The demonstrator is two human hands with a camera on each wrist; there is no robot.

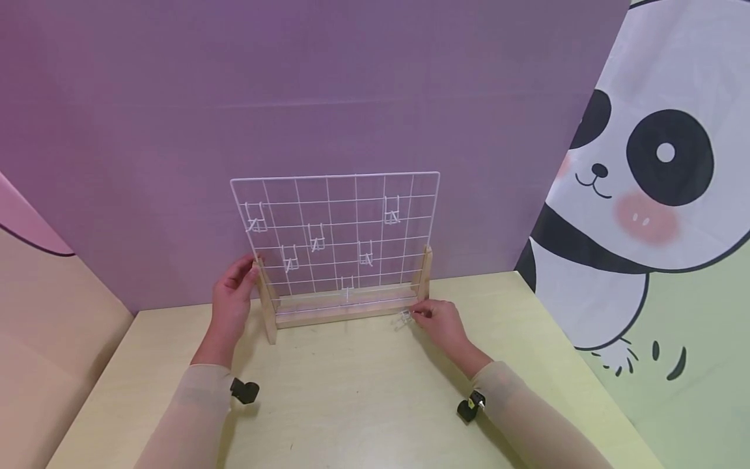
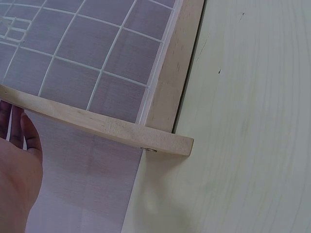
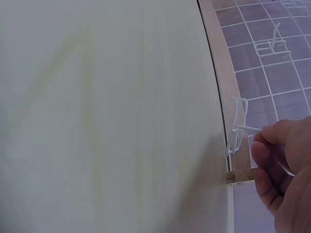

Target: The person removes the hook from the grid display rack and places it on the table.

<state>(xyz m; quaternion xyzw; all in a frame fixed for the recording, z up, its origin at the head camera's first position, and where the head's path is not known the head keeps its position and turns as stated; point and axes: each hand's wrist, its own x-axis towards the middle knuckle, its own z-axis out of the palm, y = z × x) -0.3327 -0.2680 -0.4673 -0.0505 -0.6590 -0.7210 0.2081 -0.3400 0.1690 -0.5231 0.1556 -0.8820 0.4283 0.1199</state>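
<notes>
A white wire grid panel (image 1: 342, 221) stands upright in a wooden stand (image 1: 340, 318). Several white wire hooks hang on it, among them an upper right hook (image 1: 392, 215) and a bottom hook (image 1: 347, 292). Between thumb and forefinger, my right hand (image 1: 441, 322) pinches a loose wire hook (image 3: 237, 128) by its prong. This hook is in front of the stand's lower right end, close to the base bar. At the left post (image 1: 266, 303), my left hand (image 1: 231, 303) grips near the top; some fingertips are hidden behind the wood in the left wrist view.
The pale wooden table (image 1: 351, 404) extends in front of the stand. A purple backdrop (image 1: 328, 98) rises behind it, and a panda picture (image 1: 662, 195) covers the right side. Each wrist carries a small black camera, one at the left wrist (image 1: 245, 391).
</notes>
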